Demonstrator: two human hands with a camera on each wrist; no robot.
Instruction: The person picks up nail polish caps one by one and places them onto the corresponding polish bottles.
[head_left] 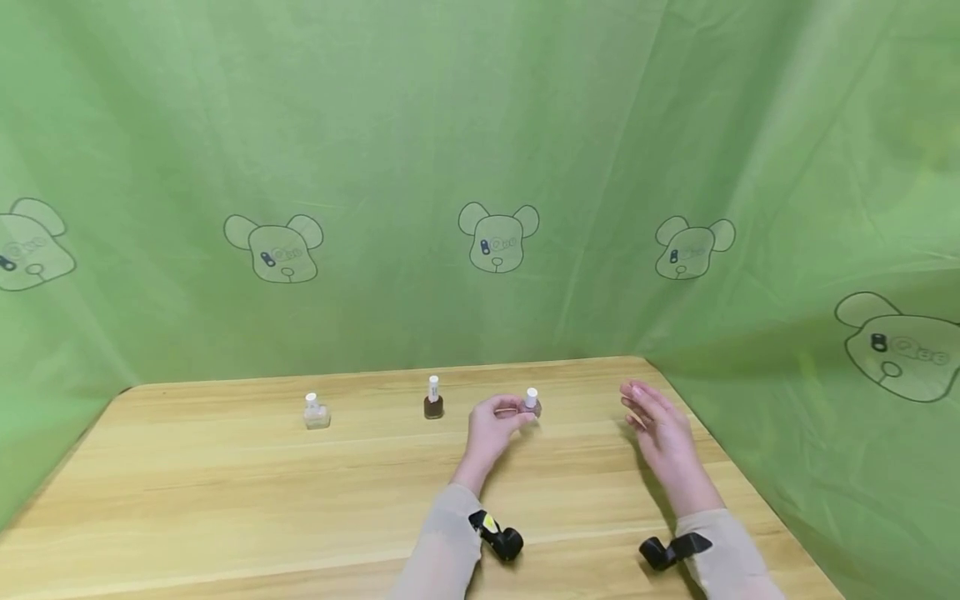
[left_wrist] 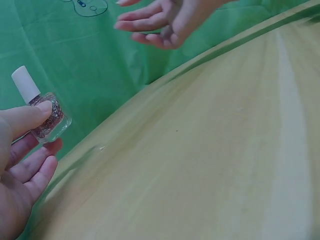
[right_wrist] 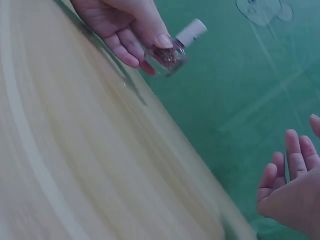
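Between thumb and fingers my left hand (head_left: 491,429) pinches a nail polish bottle (left_wrist: 52,120) with a white cap and glittery, dark reddish contents. In the left wrist view the bottle is tilted, and a shadow lies on the wood below it. My right hand (head_left: 663,437) is held over the right side of the table, fingers loosely bent and nothing in them. Left of the left hand, a dark nail polish bottle (head_left: 433,407) with a tall white cap stands upright. Farther left is a clear nail polish bottle (head_left: 317,417), also white-capped.
The wooden table (head_left: 262,500) ends at the back and right against a green curtain (head_left: 390,167) printed with bear heads. Black wrist cameras are strapped over both sleeves. A tiny shiny spot (left_wrist: 102,148) shows on the wood near the left hand.
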